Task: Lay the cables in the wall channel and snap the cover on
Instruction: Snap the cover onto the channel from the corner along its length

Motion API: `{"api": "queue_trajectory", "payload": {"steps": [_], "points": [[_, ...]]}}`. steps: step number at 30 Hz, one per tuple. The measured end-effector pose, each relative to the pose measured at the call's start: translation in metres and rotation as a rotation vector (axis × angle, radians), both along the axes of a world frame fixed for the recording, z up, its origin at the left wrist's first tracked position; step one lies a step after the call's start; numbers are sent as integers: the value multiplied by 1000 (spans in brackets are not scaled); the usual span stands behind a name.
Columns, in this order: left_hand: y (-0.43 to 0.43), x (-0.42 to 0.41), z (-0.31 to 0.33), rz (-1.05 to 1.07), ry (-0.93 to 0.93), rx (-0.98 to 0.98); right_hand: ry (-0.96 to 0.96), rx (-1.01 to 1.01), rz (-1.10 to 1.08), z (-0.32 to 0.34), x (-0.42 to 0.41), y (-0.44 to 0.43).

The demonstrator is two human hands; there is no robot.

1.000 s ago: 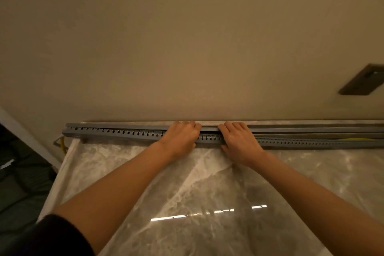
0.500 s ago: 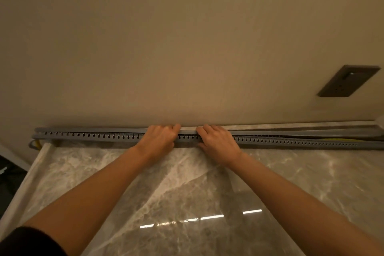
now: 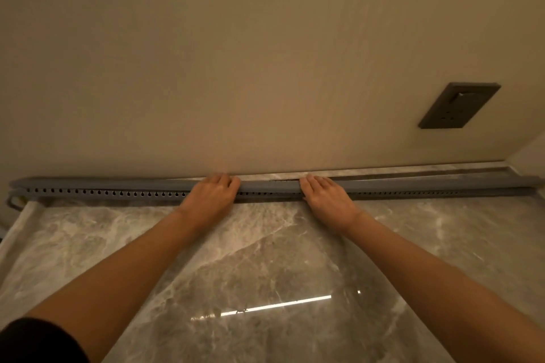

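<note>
A long grey slotted cable channel (image 3: pixel 103 193) lies along the back edge of the marble counter, against the wall. Its grey cover (image 3: pixel 268 185) sits on top along most of the length. My left hand (image 3: pixel 211 196) presses palm-down on the cover left of centre, fingers curled over its far edge. My right hand (image 3: pixel 326 197) presses on it the same way right of centre. The cables inside are hidden; a loop of cable (image 3: pixel 13 203) shows at the channel's left end.
The marble counter (image 3: pixel 265 259) fills the foreground, with its left edge (image 3: pixel 14 230) dropping off. A dark wall socket plate (image 3: pixel 458 105) sits on the beige wall at upper right. A corner wall begins at far right.
My hands have spread apart along the cover, the right one sliding further right. The yellow cable seen at the right end earlier is no longer visible. The view has shifted right.
</note>
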State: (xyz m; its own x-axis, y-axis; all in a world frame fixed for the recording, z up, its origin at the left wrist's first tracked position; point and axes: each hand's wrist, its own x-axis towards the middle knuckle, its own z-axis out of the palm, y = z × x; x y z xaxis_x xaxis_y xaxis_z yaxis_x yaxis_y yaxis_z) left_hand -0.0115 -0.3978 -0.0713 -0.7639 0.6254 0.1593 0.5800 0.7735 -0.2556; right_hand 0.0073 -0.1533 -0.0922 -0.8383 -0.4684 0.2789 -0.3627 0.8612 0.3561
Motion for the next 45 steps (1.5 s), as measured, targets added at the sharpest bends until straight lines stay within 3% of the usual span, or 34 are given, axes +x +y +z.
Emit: {"api": "queue_trajectory", "payload": {"steps": [5, 9, 16, 22, 27, 31, 36, 45], "points": [[44, 0, -17, -117, 131, 4, -20, -79, 38, -9, 1, 11], [60, 3, -16, -108, 111, 10, -70, -63, 58, -8, 4, 34], [58, -5, -18, -108, 95, -69, -102, 14, -169, 5, 16, 62], [61, -10, -21, -164, 102, -7, -148, 68, -150, 17, 10, 60], [106, 3, 0, -70, -154, 159, -209, 29, -179, 26, 9, 61], [137, -5, 1, 0, -384, 251, -385, -52, -192, 30, 9, 64], [143, -13, 5, 91, -517, 333, -579, -234, -225, 35, -3, 73], [149, -17, 14, 185, -633, 502, -591, -341, -226, 35, -15, 77]]}}
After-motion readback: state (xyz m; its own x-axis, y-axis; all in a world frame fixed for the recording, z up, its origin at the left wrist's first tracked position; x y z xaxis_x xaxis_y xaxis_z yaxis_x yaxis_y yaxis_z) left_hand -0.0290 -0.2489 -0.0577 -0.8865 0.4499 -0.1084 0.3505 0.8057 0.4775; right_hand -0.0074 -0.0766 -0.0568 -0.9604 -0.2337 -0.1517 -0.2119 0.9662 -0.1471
